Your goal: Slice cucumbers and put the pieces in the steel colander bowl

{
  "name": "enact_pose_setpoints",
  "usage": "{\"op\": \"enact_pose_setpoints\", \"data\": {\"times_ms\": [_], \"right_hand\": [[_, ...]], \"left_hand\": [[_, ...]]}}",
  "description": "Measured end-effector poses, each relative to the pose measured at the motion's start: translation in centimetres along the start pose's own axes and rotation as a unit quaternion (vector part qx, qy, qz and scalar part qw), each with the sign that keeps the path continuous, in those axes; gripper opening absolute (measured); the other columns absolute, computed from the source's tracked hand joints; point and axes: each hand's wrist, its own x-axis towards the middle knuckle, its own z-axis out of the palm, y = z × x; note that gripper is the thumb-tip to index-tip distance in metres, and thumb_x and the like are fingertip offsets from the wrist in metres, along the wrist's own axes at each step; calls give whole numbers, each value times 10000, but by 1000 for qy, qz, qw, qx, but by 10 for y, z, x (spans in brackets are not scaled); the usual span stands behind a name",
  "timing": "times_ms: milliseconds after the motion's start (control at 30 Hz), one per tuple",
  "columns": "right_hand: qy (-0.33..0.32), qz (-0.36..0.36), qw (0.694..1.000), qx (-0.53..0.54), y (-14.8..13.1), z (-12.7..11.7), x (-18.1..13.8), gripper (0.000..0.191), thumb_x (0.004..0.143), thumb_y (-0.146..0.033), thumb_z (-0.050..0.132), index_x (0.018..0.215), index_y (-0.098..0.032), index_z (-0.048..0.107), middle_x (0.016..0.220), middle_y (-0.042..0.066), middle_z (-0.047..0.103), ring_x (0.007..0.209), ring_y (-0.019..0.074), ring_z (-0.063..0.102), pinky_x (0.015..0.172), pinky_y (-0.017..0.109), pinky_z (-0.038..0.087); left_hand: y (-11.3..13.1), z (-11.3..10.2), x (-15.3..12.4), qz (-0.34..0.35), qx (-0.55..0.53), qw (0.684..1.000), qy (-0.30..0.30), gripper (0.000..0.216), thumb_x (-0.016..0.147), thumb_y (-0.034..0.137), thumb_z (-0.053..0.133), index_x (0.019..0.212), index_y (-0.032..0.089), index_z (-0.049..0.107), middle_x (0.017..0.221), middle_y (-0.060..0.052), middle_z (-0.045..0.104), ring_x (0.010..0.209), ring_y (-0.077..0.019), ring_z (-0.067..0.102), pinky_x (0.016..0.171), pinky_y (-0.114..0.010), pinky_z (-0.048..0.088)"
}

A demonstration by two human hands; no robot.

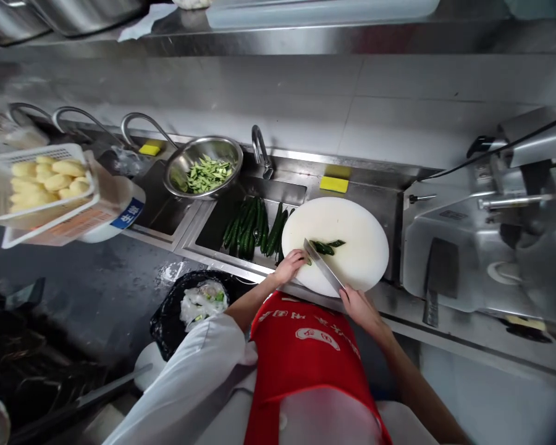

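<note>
A round white cutting board lies over the right end of the sink. On it lies a dark green cucumber, partly cut. My right hand grips the handle of a kitchen knife whose blade rests on the board beside the cucumber. My left hand is curled at the board's left edge, fingertips pressed on the cucumber's near end.
Several whole cucumbers lie in the sink basin. A steel bowl holds cut cucumber pieces. White baskets with peeled potatoes sit at left. A cleaver and a slicing machine stand at right. A black-lined bin is below.
</note>
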Motion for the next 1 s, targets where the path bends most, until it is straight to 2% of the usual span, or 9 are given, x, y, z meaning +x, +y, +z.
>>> {"op": "enact_pose_setpoints", "data": {"times_ms": [100,233,367,500,600,700,767,867,1000], "right_hand": [[-6,13,999,-37,-12,-1,-2,363,1020,-361,275,1071,-182,586,864,107,698,781,224,660,658,274,335],[-11,25,999,-35,-20,2,-4,345,1019,-362,283,1035,-189,580,832,85,694,758,208,654,642,268,314],[1,29,999,-31,-11,2,0,344,1017,-374,284,987,-189,573,795,67,685,747,193,636,640,263,306],[11,-10,999,-30,12,0,11,368,999,-400,277,954,-186,573,793,78,680,730,193,622,649,265,333],[7,-42,999,-21,32,-1,24,420,964,-449,256,918,-183,578,809,114,677,764,223,629,663,282,375],[4,-59,998,-23,46,-2,38,477,909,-527,248,882,-184,579,828,159,678,828,278,640,695,324,426],[2,-58,998,-36,51,-3,45,517,871,-569,247,880,-176,584,848,192,681,874,318,646,730,364,457],[-9,-24,996,-80,52,-8,49,589,828,-607,243,896,-155,615,861,235,679,909,376,655,759,430,491],[4,12,991,-133,38,-23,37,612,827,-666,255,921,-226,670,785,175,666,856,400,679,708,487,540]], "left_hand": [[-6,4,-16,-10,37,997,61,189,921,211,532,1006,216,701,1226,-92,559,1233,-254,424,1074,-458,378],[-5,12,-22,-84,-2,983,166,184,948,248,514,994,188,682,1132,-106,559,1133,-219,494,1010,-420,437],[-3,18,-3,-87,-54,980,173,213,970,267,476,1033,177,659,1114,-110,572,1136,-203,516,1001,-393,453],[4,23,-1,-132,-14,966,223,188,951,307,525,1003,201,672,1104,-95,614,1206,-235,475,1055,-451,391],[15,36,-37,-227,9,924,309,188,947,310,528,1004,201,671,1092,-95,624,1141,-225,514,1024,-434,409],[31,56,-105,-381,32,839,387,204,955,288,497,1016,175,655,1037,-97,634,1040,-201,556,969,-388,448],[41,69,-159,-534,33,777,332,220,960,245,456,1026,163,649,1034,-93,645,1034,-189,568,964,-357,453],[43,83,-235,-704,-29,690,166,232,913,139,462,1040,142,656,1004,-89,677,968,-168,620,894,-282,485],[10,93,-297,-738,-106,661,82,165,773,74,614,912,109,696,862,-101,705,826,-182,677,754,-234,512]]}}
